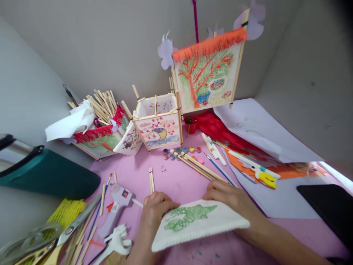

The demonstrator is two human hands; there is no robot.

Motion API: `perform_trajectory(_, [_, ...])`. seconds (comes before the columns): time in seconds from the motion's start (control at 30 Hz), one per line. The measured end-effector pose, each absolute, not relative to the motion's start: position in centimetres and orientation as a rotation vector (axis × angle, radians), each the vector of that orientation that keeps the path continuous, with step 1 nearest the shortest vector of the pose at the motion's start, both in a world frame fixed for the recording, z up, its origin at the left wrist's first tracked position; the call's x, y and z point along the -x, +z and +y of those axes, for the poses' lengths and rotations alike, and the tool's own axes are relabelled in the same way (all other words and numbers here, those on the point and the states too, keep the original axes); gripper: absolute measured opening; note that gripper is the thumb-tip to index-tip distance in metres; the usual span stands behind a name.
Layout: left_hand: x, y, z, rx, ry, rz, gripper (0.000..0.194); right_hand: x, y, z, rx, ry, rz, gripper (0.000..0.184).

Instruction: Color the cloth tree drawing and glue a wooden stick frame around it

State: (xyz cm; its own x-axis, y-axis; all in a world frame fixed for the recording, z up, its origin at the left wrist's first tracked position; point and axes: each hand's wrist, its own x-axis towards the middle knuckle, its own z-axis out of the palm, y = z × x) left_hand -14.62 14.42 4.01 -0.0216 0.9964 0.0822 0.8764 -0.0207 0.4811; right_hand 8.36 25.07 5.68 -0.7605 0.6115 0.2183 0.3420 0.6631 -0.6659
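Observation:
A white fabric panel [217,221] with a green sponged print tilts toward me at the front of the table. My left hand [157,209] is closed on its upper left edge, the thumb lying along the border. At its upper right, my right hand [228,195] grips the far edge, fingers bent over it; part of that hand is hidden behind the panel. Just beyond my left hand lies a pair of short wooden sticks [151,180]. Longer wooden sticks [197,166] run toward my right hand, and a blue paintbrush [219,169] lies beside them.
A lilac glue gun [118,206], large scissors [68,230] and a green bottle [55,176] are on the left. Behind stand a moon-painted lantern [160,132] and a tree-painted lantern [204,81]. Small paint pots [191,149] sit mid-table; papers [275,198] cover the right side.

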Motion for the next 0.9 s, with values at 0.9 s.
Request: perform_trajectory(0.9, [12.4,5.6,14.4,-1.902,0.720,2.041,0.017,-8.7,5.2,24.7,0.626,0.724,-2.453,0.018])
